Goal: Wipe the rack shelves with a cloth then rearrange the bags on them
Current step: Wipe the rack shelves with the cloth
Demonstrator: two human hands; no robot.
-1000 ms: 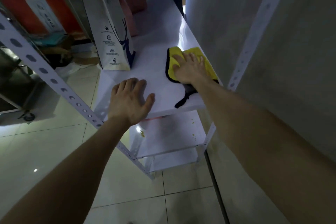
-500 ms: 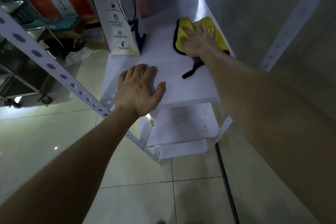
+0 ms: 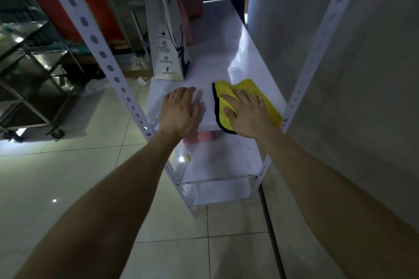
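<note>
Wiping is the step in hand: right hand (image 3: 247,113), fingers straight and spread, presses yellow cloth (image 3: 268,97) on the near right corner of shelf (image 3: 217,56), left hand (image 3: 180,111) flat alongside; the next stroke probably requires working round white bag (image 3: 166,36).

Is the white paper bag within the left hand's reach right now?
Probably yes. The left hand rests flat on the shelf, the white paper bag stands just beyond it, and only bare shelf lies between them.
</note>
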